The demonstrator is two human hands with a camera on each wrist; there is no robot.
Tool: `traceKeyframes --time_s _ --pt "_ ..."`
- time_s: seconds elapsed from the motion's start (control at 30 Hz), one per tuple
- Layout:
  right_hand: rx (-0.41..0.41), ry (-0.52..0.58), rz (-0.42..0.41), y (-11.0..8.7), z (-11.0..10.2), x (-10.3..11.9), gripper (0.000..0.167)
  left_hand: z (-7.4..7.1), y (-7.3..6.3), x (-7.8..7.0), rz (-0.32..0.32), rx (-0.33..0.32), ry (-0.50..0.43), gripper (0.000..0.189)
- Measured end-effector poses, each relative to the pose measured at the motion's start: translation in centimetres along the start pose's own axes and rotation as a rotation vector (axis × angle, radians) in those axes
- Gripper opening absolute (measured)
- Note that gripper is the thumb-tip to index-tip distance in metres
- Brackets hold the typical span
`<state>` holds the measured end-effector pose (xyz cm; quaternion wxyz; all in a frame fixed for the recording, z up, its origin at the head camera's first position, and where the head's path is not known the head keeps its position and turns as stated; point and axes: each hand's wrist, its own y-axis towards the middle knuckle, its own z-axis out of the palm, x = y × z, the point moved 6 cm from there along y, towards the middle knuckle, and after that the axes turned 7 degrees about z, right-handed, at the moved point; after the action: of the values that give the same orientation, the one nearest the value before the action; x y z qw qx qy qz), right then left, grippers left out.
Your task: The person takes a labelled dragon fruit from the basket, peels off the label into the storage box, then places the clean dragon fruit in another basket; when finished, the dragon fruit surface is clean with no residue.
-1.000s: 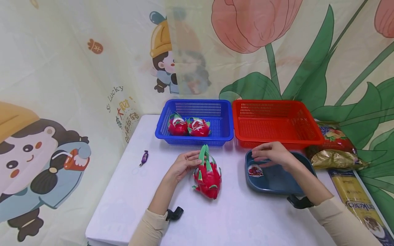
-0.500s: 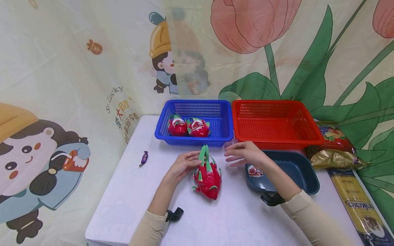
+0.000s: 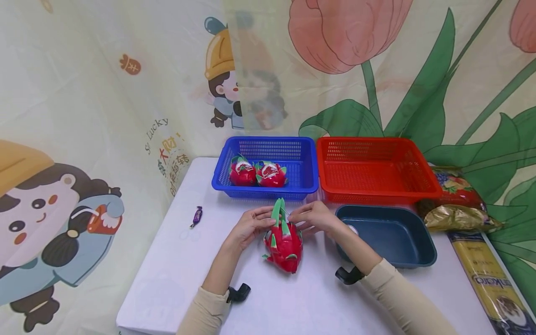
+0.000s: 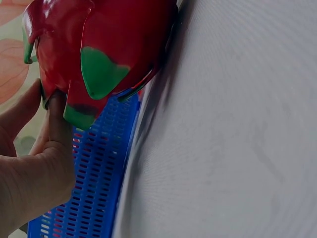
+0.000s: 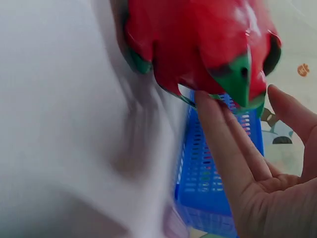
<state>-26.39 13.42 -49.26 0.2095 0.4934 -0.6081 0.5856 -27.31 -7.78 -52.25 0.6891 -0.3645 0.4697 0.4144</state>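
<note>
A glossy red dragon fruit (image 3: pixel 285 249) with green-tipped scales lies on the white table, its long leaves toward the baskets. My left hand (image 3: pixel 251 226) pinches its leafy end from the left; in the left wrist view the thumb and a finger touch the dragon fruit (image 4: pixel 119 34). From the other side, my right hand (image 3: pixel 311 217) reaches the same end. The right wrist view has straight fingers (image 5: pixel 223 144) touching the underside of the dragon fruit (image 5: pixel 198 39), with the thumb apart. Two smaller dragon fruits (image 3: pixel 271 176) with round stickers sit in the blue basket (image 3: pixel 299 190) behind.
A red basket (image 3: pixel 377 195) stands beside the blue one. In front of it is a dark blue tub (image 3: pixel 393 239), partly behind my right forearm. Shiny packages (image 3: pixel 460 216) and a yellow bag (image 3: pixel 494 279) line the right edge. A purple wrapped candy (image 3: pixel 197 216) lies at left.
My right hand has moved left from over the dark tub to the leafy end of the large dragon fruit. The left hand and the fruit have stayed nearly still.
</note>
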Motion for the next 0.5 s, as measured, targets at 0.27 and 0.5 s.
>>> traceKeyframes --time_s 0.27,0.5 --pt "-0.044 -0.011 -0.015 0.04 0.1 -0.2 0.035 0.34 0.08 0.09 -0.004 0.004 0.015 0.05" --pt "-0.031 0.026 -0.061 -0.22 0.02 -0.68 0.031 0.25 -0.05 0.01 0.005 0.036 0.065 0.049"
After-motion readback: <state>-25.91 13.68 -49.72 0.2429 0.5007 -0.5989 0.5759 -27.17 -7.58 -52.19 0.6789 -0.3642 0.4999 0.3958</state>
